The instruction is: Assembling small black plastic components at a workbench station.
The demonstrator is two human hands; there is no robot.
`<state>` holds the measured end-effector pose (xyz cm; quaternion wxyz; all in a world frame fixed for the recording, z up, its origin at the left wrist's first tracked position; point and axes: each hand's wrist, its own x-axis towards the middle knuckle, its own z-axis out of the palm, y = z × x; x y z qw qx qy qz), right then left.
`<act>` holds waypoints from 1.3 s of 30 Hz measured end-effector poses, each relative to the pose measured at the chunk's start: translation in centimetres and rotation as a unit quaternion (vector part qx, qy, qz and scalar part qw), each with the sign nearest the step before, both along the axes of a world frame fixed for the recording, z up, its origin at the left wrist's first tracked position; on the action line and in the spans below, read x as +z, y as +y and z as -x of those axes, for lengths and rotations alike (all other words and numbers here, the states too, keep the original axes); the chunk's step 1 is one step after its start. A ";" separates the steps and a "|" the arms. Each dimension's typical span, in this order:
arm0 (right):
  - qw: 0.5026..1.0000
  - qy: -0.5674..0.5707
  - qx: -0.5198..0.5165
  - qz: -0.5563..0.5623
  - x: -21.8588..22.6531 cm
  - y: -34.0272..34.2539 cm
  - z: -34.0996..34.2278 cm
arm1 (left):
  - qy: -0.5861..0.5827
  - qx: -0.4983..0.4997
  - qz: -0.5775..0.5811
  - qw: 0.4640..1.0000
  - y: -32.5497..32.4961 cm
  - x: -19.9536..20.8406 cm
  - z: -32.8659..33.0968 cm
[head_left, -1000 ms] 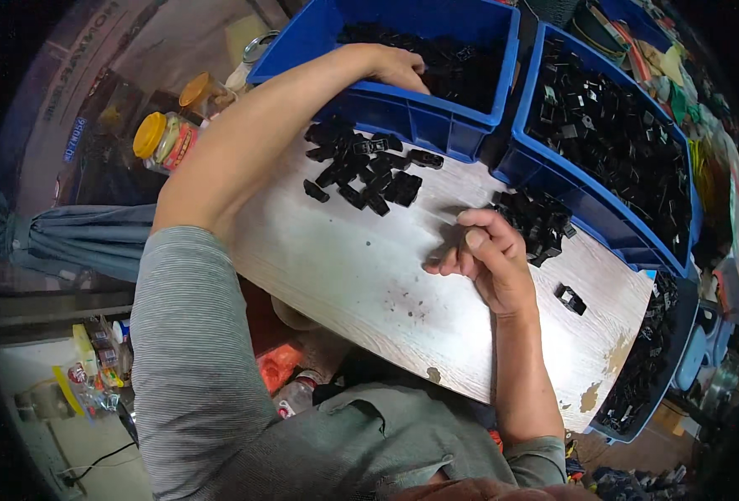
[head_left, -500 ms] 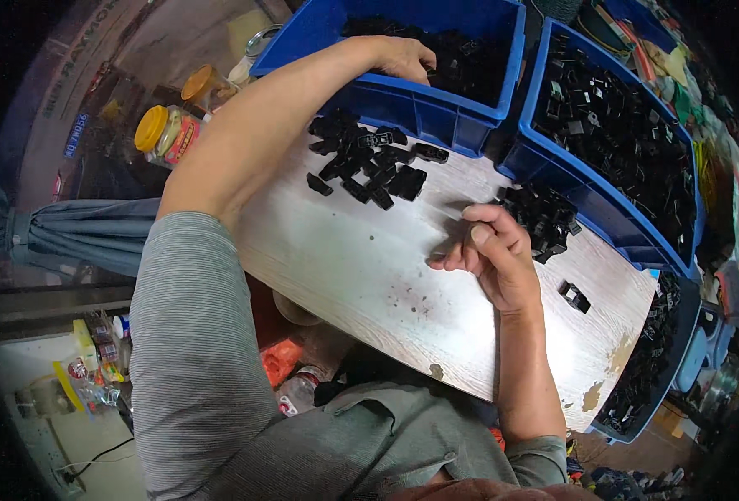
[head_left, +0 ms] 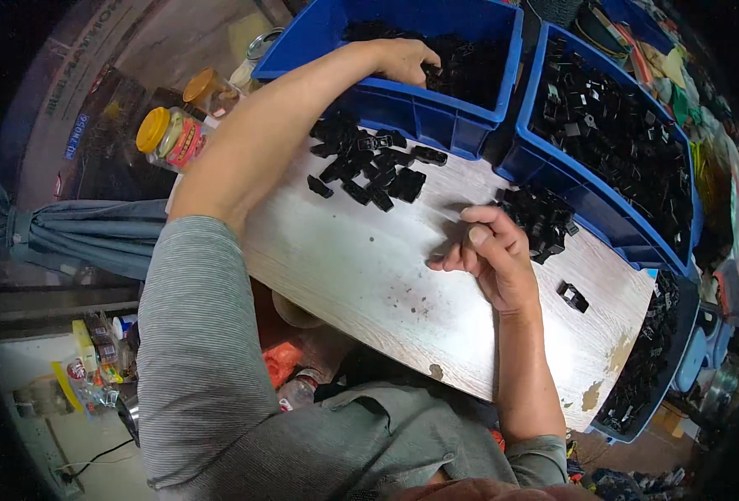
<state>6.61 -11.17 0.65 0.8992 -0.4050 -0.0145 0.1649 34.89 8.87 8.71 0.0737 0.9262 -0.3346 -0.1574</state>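
**Left hand in the far bin, right hand curled just short of the near pile**

The left hand [head_left: 403, 58] reaches across the table and over the front wall of the blue bin [head_left: 436, 125], its fingers bent down among the black plastic parts [head_left: 469, 71] inside — whether it has closed on any of them I cannot tell, since the fingertips are sunk out of sight. The parts it touches lie directly under it, at the far edge of the work surface.

The right hand [head_left: 490, 259] rests on the white wood-grain tabletop [head_left: 361, 275], fingers curled in toward the thumb. Something small may be pinched there, but it is hidden. A small heap of black parts [head_left: 540, 219] sits just beyond its knuckles, to the right and away from the person — this hand is much the nearer of the two to it. A second, looser scatter of black pieces [head_left: 369, 163] lies beside the left forearm, strung along the front of the bin. One stray black piece [head_left: 571, 296] lies alone, just right of the right wrist.

A second blue bin [head_left: 553, 163], also full of black parts, stands to the right of the first. Off the table's left edge stand jars with yellow lids [head_left: 169, 138], above a folded grey cloth [head_left: 68, 234]; the floor below is cluttered.
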 end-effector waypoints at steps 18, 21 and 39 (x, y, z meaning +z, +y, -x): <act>1.000 -0.009 0.012 0.002 0.0 0.0 0.0 | -0.208 0.114 0.434 0.869 4.2 6.2 5.4; 1.000 -0.002 0.010 -0.001 -0.1 -0.1 -0.1 | -0.258 0.165 0.443 0.843 4.3 5.7 10.0; 1.000 -0.002 0.000 0.010 0.3 0.2 0.1 | -0.354 0.180 0.325 0.858 6.7 -6.6 16.7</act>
